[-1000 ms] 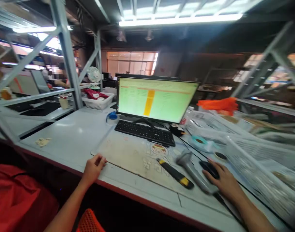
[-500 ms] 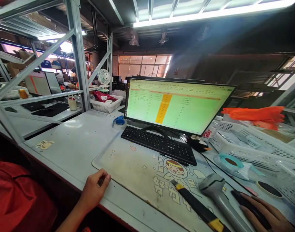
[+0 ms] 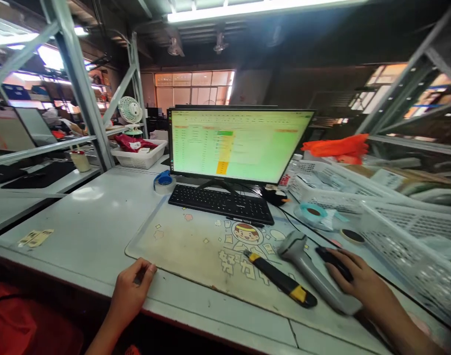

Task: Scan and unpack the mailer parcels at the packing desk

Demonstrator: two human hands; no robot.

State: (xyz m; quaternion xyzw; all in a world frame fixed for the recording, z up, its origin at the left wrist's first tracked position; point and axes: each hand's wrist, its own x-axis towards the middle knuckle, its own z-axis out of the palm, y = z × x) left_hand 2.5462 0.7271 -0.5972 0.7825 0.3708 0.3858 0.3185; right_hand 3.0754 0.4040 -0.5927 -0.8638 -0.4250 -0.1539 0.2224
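Note:
At the front edge of the desk my left hand (image 3: pixel 132 286) rests loosely closed, thumb near the curled index finger, beside the corner of a cartoon-printed desk mat (image 3: pixel 181 246). I see nothing held in it. My right hand (image 3: pixel 362 281) lies over a black computer mouse (image 3: pixel 334 264) at the mat's right side. Just left of it is a grey barcode scanner (image 3: pixel 314 276), lying on its side. A black and yellow utility knife (image 3: pixel 280 278) lies diagonally on the mat. Behind these stand a black keyboard (image 3: pixel 221 203) and a lit monitor (image 3: pixel 236 145) showing a spreadsheet with a pop-up box.
White perforated baskets (image 3: pixel 406 236) crowd the right side, near a roll of pale blue tape (image 3: pixel 312 213). A blue tape dispenser (image 3: pixel 163 182) sits left of the keyboard. Paper tags (image 3: pixel 36 238) lie at the left. Metal shelf posts (image 3: pixel 77 84) rise at the back left.
The view has turned right and more of my right hand and forearm shows. On the monitor, a pale box and a green cell now appear over the spreadsheet. Both hands stay in place.

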